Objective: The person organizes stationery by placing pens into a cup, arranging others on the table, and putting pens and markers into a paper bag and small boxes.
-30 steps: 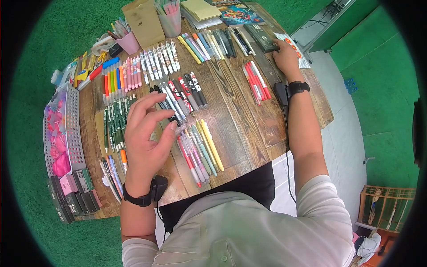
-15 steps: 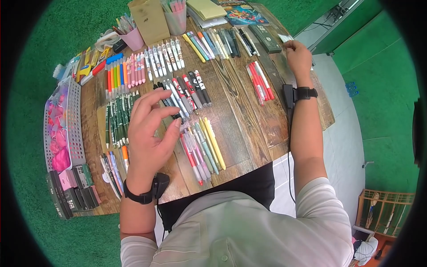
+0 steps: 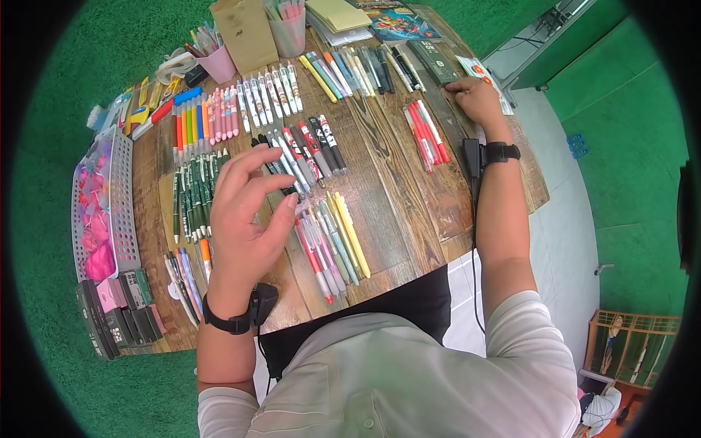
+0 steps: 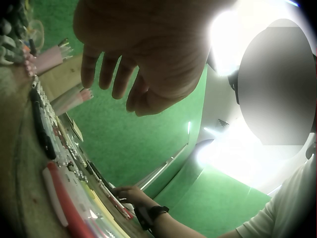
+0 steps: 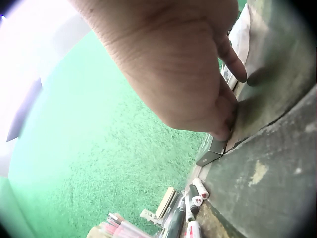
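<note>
My left hand (image 3: 248,215) hovers above the pens, fingers loosely bent and thumb apart, holding nothing. Below and beside it lie black-and-silver pens (image 3: 289,162), green pens (image 3: 191,197) and a group of red, purple, green and yellow pens (image 3: 332,244). At the far right of the table, my right hand (image 3: 482,101) has its fingertips at the near end of a long dark box (image 3: 432,62). From the right wrist, the fingertips come down on the table right beside the box's end (image 5: 212,151). A white packet with orange-red marks (image 3: 478,71) lies just beyond that hand.
Red and white pens (image 3: 423,135) lie left of my right forearm. Further rows of pens (image 3: 270,95) fill the back. Pen cups (image 3: 288,33), a paper bag (image 3: 244,36) and a comic-style book (image 3: 398,23) stand or lie behind. A perforated basket (image 3: 124,212) and small boxes (image 3: 120,314) line the left edge.
My right hand went from the dark box out to the packet, covering it, then came back to the box's near end. My left hand has stayed nearly still.
</note>
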Motion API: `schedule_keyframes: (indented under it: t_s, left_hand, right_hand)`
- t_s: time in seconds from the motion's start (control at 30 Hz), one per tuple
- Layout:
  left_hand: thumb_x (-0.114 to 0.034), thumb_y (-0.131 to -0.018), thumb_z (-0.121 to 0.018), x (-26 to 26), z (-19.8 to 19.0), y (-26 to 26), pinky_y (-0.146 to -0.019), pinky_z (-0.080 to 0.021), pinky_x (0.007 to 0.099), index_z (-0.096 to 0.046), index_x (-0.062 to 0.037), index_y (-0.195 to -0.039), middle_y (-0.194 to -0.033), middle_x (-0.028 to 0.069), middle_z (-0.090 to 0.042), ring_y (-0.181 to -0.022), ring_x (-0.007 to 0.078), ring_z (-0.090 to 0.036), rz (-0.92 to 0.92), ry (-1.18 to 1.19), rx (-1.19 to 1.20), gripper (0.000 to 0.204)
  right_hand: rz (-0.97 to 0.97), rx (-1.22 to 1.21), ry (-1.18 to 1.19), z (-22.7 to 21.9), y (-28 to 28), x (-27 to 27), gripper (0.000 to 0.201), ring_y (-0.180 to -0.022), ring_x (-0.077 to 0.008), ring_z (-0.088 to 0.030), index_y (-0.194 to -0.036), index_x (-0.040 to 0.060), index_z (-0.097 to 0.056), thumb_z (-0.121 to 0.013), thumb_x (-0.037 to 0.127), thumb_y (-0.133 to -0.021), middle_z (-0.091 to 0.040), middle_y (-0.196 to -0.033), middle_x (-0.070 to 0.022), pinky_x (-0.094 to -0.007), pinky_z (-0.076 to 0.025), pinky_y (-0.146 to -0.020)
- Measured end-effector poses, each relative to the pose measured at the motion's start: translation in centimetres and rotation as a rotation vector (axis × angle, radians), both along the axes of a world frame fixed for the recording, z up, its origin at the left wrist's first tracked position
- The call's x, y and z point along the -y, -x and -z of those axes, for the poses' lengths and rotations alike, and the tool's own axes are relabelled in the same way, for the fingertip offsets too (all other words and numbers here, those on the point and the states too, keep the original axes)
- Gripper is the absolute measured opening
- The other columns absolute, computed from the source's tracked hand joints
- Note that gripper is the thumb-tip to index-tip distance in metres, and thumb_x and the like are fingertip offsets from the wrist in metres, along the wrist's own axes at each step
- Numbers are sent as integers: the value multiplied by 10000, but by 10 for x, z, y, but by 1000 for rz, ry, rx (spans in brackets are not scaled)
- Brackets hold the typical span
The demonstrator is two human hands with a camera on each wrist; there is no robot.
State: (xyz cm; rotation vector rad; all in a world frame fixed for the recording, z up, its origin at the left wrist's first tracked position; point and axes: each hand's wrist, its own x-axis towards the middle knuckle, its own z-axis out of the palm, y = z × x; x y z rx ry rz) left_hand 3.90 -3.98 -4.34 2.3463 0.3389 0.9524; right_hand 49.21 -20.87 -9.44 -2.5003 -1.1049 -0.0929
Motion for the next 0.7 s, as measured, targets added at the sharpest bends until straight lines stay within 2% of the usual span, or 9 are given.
schedule_keyframes:
  t_s: [0.3, 0.4, 0.47, 0.5, 0.57, 0.6, 0.67, 0.7]
  left_hand:
    - [-48, -807, -740, 0, 1, 0, -984, -494, 430, -726, -28, -998, -1267, 143, -653, -1235, 350, -584, -3, 11, -6, 193]
    - [-27, -806, -730, -1, 1, 1, -1007, -488, 425, -723, -31, -1009, -1287, 145, -655, -1231, 336, -598, -2, 5, -11, 203]
    - [-7, -806, -720, -1, 1, 2, -1027, -482, 419, -720, -34, -1020, -1307, 147, -658, -1227, 321, -611, -2, 3, -18, 215]
    - [-6, -805, -722, -1, 1, 2, -1029, -481, 419, -719, -33, -1019, -1305, 148, -657, -1230, 321, -609, 0, -1, -17, 217]
    - [-4, -803, -724, 0, 0, 2, -1032, -479, 418, -719, -33, -1019, -1302, 148, -657, -1234, 321, -607, 1, -4, -16, 218]
    - [-5, -801, -727, 0, 0, 2, -1036, -476, 420, -719, -33, -1019, -1302, 146, -657, -1238, 321, -606, 1, 1, -17, 219]
    - [-5, -799, -730, 0, 0, 2, -1040, -473, 422, -719, -32, -1018, -1301, 145, -657, -1241, 322, -604, 0, 5, -17, 221]
    - [-10, -801, -731, -1, 0, 2, -1043, -471, 424, -720, -33, -1017, -1301, 143, -657, -1242, 322, -604, 2, -8, -20, 217]
  right_hand:
    - [-59, 11, -22, 5, -5, 2, 330, -1019, -316, -707, -1115, 180, -809, -642, 150, -832, -758, -1096, -116, -415, -549, -921]
    - [-6, -38, -21, -3, -1, 1, 302, -1017, -319, -708, -1084, 175, -814, -648, 173, -832, -756, -1101, -118, -412, -551, -914]
    - [155, -69, 7, -13, 6, -1, 289, -1025, -315, -711, -1070, 155, -808, -648, 222, -839, -756, -1088, -129, -417, -551, -916]
    - [153, -68, 7, -10, 3, -2, 289, -1025, -315, -711, -1070, 155, -808, -648, 222, -839, -756, -1088, -129, -417, -551, -916]
    - [160, 22, -152, -4, -1, -2, 353, -1045, -311, -711, -1134, 144, -780, -664, 314, -847, -751, -1128, -130, -423, -551, -922]
    - [158, 23, -152, -1, -3, -4, 353, -1045, -311, -711, -1134, 144, -780, -664, 314, -847, -751, -1128, -130, -423, -551, -922]
    - [174, 241, -116, -3, 4, -13, 512, -1070, -328, -706, -1252, 108, -721, -706, 424, -850, -733, -1179, -160, -436, -549, -934]
    - [173, 242, -118, 1, 3, -18, 512, -1070, -328, -706, -1252, 108, -721, -706, 424, -850, -733, -1179, -160, -436, -549, -934]
